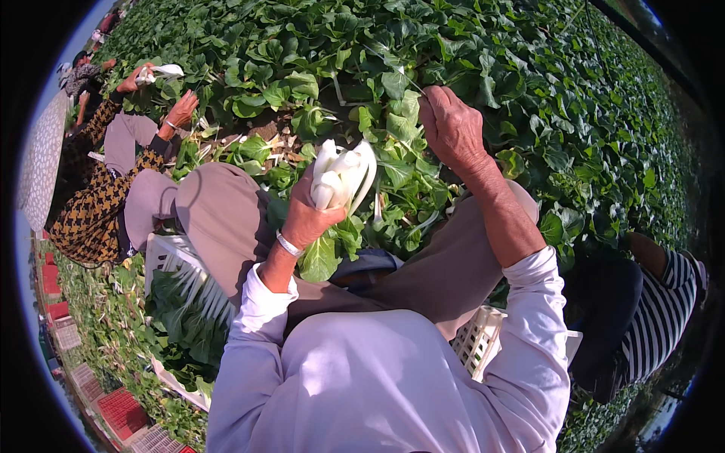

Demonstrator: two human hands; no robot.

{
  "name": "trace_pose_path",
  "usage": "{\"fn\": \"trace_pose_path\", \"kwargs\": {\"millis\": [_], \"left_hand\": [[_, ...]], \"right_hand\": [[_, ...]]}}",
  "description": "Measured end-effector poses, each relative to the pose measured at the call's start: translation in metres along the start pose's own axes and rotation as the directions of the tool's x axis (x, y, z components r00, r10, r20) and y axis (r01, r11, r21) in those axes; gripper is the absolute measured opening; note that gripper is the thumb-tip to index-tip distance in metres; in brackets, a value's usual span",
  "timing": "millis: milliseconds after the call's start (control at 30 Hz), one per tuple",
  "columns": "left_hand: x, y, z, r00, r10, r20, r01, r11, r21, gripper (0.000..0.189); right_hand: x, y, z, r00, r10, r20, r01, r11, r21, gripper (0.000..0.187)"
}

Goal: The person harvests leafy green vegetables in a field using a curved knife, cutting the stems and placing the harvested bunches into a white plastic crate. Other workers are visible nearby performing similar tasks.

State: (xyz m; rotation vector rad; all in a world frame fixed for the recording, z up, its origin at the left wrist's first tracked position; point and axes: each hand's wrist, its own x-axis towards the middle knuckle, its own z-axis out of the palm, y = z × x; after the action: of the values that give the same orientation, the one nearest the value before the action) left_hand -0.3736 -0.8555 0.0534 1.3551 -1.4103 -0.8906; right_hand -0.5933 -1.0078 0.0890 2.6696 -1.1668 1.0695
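Note:
My left hand point(306, 209) is closed around a bunch of white-stemmed leafy greens point(342, 172), like pak choi. The white stem bases point up and away from me; green leaves point(320, 259) hang below the fist. In front of my right knee, my right hand point(453, 127) is a fist around a thin metal tool point(413, 84), perhaps a knife. Its handle is hidden in the fingers, and the slender end reaches forward and left over the growing greens point(391, 34). Cut stems and loose leaves point(272, 144) litter the soil between my knees and the standing plants.
A white plastic crate point(152, 257) of greens stands by my left thigh, another white crate point(478, 340) behind my right. At left a co-worker's hand point(133, 79) holds white stems; a person in stripes point(660, 317) crouches at right. Red crates point(122, 410) line the far left.

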Motion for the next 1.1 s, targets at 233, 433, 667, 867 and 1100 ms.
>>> {"fn": "trace_pose_path", "kwargs": {"millis": [233,433,667,867,1100], "left_hand": [[-0.006,-0.011,-0.009,0.962,-0.251,0.103,0.27,0.93,-0.25,0.052],[-0.012,-0.009,-0.009,0.905,-0.349,0.245,0.425,0.694,-0.581,0.062],[-0.017,-0.017,-0.004,0.848,-0.378,0.372,0.528,0.539,-0.656,0.064],[-0.025,-0.025,-0.001,0.812,-0.329,0.482,0.582,0.525,-0.621,0.072],[-0.022,-0.03,0.001,0.838,-0.195,0.51,0.541,0.425,-0.725,0.077]], "right_hand": [[-0.029,-0.045,0.014,0.912,-0.41,0.019,0.388,0.877,0.284,0.027],[-0.022,-0.045,0.021,0.894,-0.447,0.018,0.434,0.877,0.207,0.029],[-0.024,-0.033,0.024,0.888,-0.44,0.131,0.425,0.896,0.128,0.02],[-0.004,0.004,0.009,0.979,-0.044,0.197,0.036,0.998,0.046,0.014],[-0.009,-0.019,0.014,0.862,0.185,0.472,-0.401,0.818,0.413,0.018]]}}
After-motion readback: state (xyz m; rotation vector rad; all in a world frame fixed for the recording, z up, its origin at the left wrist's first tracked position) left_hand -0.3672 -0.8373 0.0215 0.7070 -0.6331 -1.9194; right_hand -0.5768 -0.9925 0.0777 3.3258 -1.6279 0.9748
